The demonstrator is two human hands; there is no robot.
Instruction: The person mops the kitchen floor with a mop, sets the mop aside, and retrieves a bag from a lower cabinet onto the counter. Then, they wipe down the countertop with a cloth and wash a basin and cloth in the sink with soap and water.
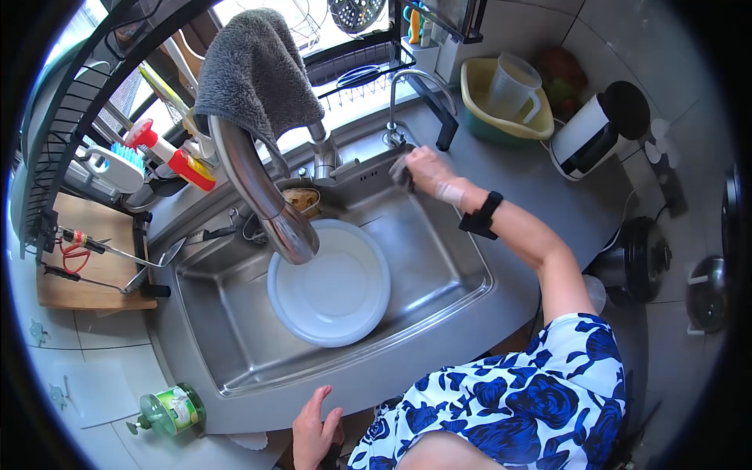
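My right hand is closed on a small dark grey cloth at the back right corner of the steel sink. The cloth is bunched under my fingers against the sink's rim. My left hand hangs in front of the counter's front edge, holding nothing, with its fingers apart. A round white basin sits inside the sink, left of its middle. Above the basin hangs the thick faucet spout, with a grey towel draped over the faucet.
A yellow-green tub with a clear measuring jug stands at the back right, near a white kettle. A thin tap rises behind the sink. At the left are a wooden board and a green soap bottle.
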